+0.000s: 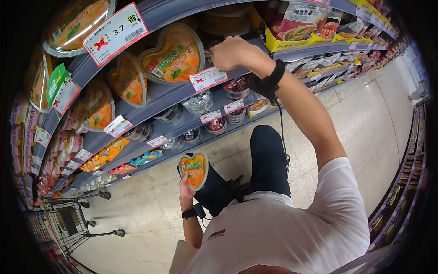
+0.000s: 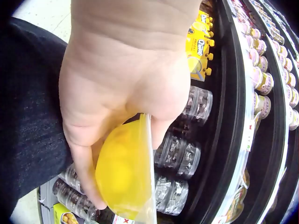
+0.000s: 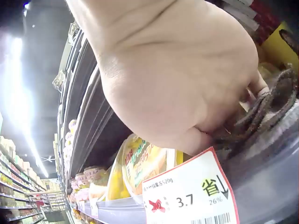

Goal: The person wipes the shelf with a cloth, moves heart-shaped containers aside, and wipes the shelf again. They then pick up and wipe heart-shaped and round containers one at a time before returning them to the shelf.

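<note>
My left hand grips a heart-shaped plastic tub of fruit jelly by its side, low in front of my leg, printed lid facing up. In the left wrist view, the tub's rounded yellow body sits between the thumb and fingers. My right hand is up at the shelf, fingers curled over a dark grey, fuzzy cloth close over the shelf's front edge. Just left of it stands a larger heart-shaped jelly tub. Below the hand is a 3.7 price tag; the fingertips are mostly hidden.
More heart-shaped tubs line the shelf leftward. A yellow display box of food packs stands right of my right hand. Lower shelves hold round clear tubs. A shopping cart stands on the tiled floor at lower left.
</note>
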A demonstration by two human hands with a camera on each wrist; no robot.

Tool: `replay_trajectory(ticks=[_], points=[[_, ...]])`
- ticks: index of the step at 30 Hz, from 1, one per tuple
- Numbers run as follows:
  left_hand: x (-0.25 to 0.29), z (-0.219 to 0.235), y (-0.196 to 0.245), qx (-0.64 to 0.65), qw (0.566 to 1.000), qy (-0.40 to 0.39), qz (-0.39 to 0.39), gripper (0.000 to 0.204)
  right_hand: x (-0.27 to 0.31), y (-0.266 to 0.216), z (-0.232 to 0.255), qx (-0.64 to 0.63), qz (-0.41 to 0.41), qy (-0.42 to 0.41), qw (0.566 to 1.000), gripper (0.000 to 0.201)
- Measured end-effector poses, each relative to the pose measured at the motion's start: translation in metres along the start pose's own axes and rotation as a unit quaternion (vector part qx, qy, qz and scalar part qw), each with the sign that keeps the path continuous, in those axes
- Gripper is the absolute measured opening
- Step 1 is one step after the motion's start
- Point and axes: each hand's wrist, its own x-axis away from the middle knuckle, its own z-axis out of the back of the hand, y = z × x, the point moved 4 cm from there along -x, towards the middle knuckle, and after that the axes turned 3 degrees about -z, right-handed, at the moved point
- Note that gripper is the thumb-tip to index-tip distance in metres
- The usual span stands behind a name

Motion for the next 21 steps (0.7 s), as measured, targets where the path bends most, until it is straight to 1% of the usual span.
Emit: replay_trajectory(ticks=[1, 3, 5, 6, 7, 9, 11, 12, 13, 14, 15, 16, 18, 21], points=[[0.0, 0.0, 0.0, 0.006, 1.0, 0.0, -0.001, 0.058, -0.003, -0.004, 0.006, 0.0, 0.001, 0.0, 1.0, 0.042], [-0.001, 0.002, 0.0, 0.011, 1.0, 0.002, -0.002, 0.059, -0.014, -0.007, 0.008, -0.022, -0.027, -0.063, 0.997, 0.04], [-0.006, 0.006, -0.002, 0.008, 1.0, -0.004, -0.003, 0.06, -0.03, -0.01, 0.012, -0.017, -0.041, -0.071, 0.996, 0.039], [-0.006, 0.004, -0.001, 0.006, 1.0, -0.004, 0.0, 0.06, -0.029, -0.013, 0.016, -0.01, -0.056, -0.08, 0.995, 0.038], [-0.006, 0.003, -0.001, 0.001, 1.0, -0.003, -0.002, 0.06, -0.026, -0.014, 0.019, -0.008, -0.061, -0.071, 0.996, 0.038], [-0.006, 0.003, -0.002, 0.0, 1.0, 0.002, -0.004, 0.06, -0.013, -0.014, 0.027, -0.023, -0.054, -0.039, 0.998, 0.037], [-0.006, 0.006, -0.002, -0.003, 1.0, -0.005, -0.004, 0.061, -0.036, 0.0, 0.009, 0.008, 0.013, -0.095, 0.995, 0.04], [-0.006, 0.006, -0.002, 0.001, 1.0, -0.01, -0.002, 0.06, -0.014, -0.002, 0.022, 0.018, 0.04, -0.073, 0.996, 0.04], [-0.003, 0.0, 0.0, 0.008, 1.0, -0.007, -0.008, 0.06, -0.014, 0.006, 0.017, -0.025, 0.029, -0.029, 0.999, 0.039], [0.001, -0.008, 0.002, 0.026, 1.0, -0.013, 0.001, 0.056, -0.021, 0.013, 0.008, -0.024, 0.019, -0.028, 0.999, 0.038], [0.004, -0.013, 0.004, 0.042, 0.999, -0.019, 0.011, 0.052, -0.023, 0.009, 0.009, -0.025, 0.007, -0.026, 0.999, 0.038], [0.004, -0.012, 0.003, 0.044, 0.999, -0.014, 0.007, 0.052, -0.025, 0.004, 0.012, -0.025, 0.013, -0.027, 0.999, 0.038], [0.0, -0.01, 0.002, 0.048, 0.999, -0.016, 0.004, 0.051, -0.027, -0.001, 0.015, 0.0, 0.0, -0.083, 0.997, 0.039], [-0.003, -0.003, 0.0, 0.038, 0.999, -0.018, 0.001, 0.051, -0.032, 0.0, 0.012, -0.004, 0.008, -0.088, 0.996, 0.041]])
